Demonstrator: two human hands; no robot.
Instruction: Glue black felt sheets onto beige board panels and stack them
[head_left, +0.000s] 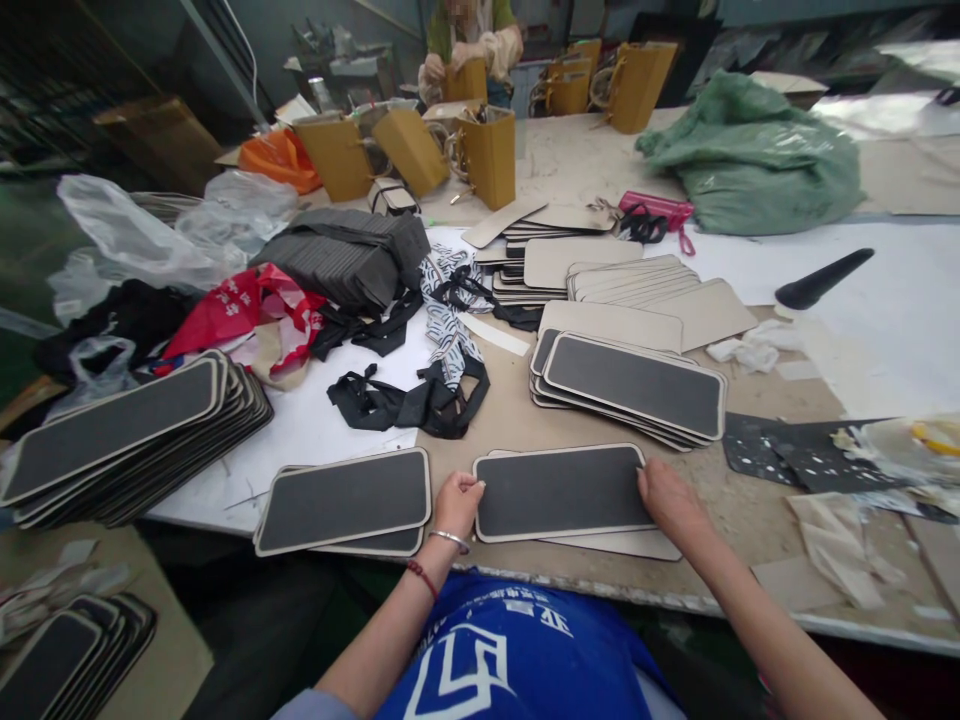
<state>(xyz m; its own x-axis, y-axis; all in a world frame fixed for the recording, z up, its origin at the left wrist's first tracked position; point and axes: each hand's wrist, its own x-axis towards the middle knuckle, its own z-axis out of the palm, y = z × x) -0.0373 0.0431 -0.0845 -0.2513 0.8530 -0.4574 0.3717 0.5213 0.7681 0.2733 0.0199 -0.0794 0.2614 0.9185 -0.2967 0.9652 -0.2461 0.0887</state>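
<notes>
A dark grey panel with a beige border (562, 493) lies near the table's front edge, above a beige piece (622, 543) that sticks out below it. My left hand (457, 508) pinches its left end, fingers closed. At its right end, my right hand (667, 497) grips the corner with closed fingers. Left of my left hand rest two similar panels (345, 500), one over the other, slightly askew. Behind the held panel sits a stack of bordered panels (637, 385). A taller stack (120, 430) stands at the far left.
Black straps (412, 400) and a strapped grey bundle (337, 255) lie centre-left. Beige boards (637, 275), a black pointed object (825, 282) and a green bag (757, 160) are farther back. Across the table, a person's hands (450, 62) touch a tan box. Scraps lie right.
</notes>
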